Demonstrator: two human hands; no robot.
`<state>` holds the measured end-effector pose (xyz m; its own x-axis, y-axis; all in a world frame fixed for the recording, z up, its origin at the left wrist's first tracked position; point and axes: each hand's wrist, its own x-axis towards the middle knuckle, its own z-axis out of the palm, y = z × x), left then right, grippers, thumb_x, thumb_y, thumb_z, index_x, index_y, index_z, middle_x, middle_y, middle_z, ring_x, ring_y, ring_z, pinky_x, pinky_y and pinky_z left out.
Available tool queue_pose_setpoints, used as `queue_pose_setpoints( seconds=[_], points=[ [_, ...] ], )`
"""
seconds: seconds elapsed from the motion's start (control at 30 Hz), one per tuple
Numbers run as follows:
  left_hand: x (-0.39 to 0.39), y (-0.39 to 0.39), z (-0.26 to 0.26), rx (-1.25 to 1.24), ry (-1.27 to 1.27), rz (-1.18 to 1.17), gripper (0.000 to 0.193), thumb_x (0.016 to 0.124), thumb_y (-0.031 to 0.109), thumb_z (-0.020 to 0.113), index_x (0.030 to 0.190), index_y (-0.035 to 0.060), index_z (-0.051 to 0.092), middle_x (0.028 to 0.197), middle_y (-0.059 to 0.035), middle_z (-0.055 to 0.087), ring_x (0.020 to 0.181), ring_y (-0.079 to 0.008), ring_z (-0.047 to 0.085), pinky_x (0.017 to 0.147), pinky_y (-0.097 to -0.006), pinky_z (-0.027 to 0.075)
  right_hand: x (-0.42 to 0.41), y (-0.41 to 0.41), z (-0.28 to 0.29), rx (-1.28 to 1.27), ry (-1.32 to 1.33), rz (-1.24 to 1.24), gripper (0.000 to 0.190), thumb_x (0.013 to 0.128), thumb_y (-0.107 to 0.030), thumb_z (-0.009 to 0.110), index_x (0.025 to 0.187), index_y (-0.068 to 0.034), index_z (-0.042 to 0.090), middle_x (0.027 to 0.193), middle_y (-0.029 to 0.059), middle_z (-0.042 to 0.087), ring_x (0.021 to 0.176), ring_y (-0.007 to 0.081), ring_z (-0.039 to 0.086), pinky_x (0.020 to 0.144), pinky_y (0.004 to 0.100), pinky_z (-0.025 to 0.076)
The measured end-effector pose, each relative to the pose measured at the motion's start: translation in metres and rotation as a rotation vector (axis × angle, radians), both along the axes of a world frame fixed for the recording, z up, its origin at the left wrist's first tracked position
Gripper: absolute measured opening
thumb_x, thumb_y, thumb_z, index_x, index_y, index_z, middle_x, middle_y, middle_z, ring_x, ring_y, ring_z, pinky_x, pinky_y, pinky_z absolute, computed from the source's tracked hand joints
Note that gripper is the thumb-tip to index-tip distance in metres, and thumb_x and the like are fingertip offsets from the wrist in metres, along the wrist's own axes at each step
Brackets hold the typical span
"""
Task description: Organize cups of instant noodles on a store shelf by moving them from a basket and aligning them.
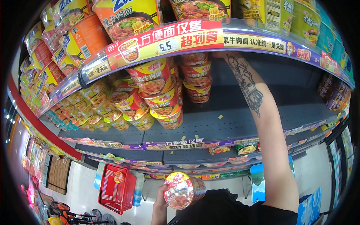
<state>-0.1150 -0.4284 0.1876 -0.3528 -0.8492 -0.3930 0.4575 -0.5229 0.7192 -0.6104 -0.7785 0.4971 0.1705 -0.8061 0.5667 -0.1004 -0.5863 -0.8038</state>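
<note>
My left hand (161, 198) grips an instant noodle tub (178, 191) with a printed lid, low in front of my black shirt (225, 209). My right forearm (253, 92), bearing a drawn design, stretches up to the shelf. Only a bit of my right hand (219, 54) shows below the upper shelf's edge strip; its fingers are hidden, so what it touches cannot be told. Just left of it rises a stack of red and yellow beef noodle tubs (198, 73). A second stack of the same kind (163, 104) stands nearer the front, further left.
Above runs the upper shelf's price strip (166, 39), with large noodle tubs (132, 19) on top. Yellow scraps (220, 116) lie on the dark perforated shelf (197, 121). A red shopping basket (129, 188) stands below on the left. At far right are purple packs (334, 92).
</note>
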Motion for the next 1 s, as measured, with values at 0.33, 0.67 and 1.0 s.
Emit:
queue_pose_setpoints(
  seconds=[0.33,0.67,1.0],
  points=[
    [-0.015,-0.019,0.069,-0.127,-0.023,-0.016,0.072,0.093,0.046,0.058,0.140,-0.0068,0.048,0.133,-0.0238,0.062,0.117,-0.0332,0.065,0.100,-0.0469,0.055,-0.007,-0.075,-0.032,-0.329,0.222,-0.070,0.075,0.099,-0.051,0.061,0.156,-0.012,0.031,0.153,0.0187,0.040,0.141,0.0322,0.042,0.111,0.0521,0.040],
    [-0.107,-0.123,0.215,-0.282,0.266,-0.266,0.078,0.096,0.064,0.046,0.151,0.0078,0.043,0.148,-0.0173,0.052,0.133,-0.0331,0.054,0.107,-0.0572,0.046,0.066,0.192,-0.056,0.129,-0.079,0.212,0.058,0.104,-0.044,0.053,0.133,0.007,0.056,0.122,0.0178,0.067,0.118,0.0253,0.064,0.102,0.0393,0.050],
    [-0.173,-0.177,0.223,-0.258,0.201,-0.442,0.084,0.098,0.071,0.040,0.154,0.0089,0.032,0.151,-0.0222,0.043,0.135,-0.0399,0.051,0.104,-0.0621,0.047,0.078,0.248,-0.106,0.168,0.171,-0.034,0.107,0.080,-0.022,0.088,0.157,0.000,0.017,0.154,0.0227,0.037,0.145,0.0305,0.039,0.119,0.0437,0.034]
  ],
)
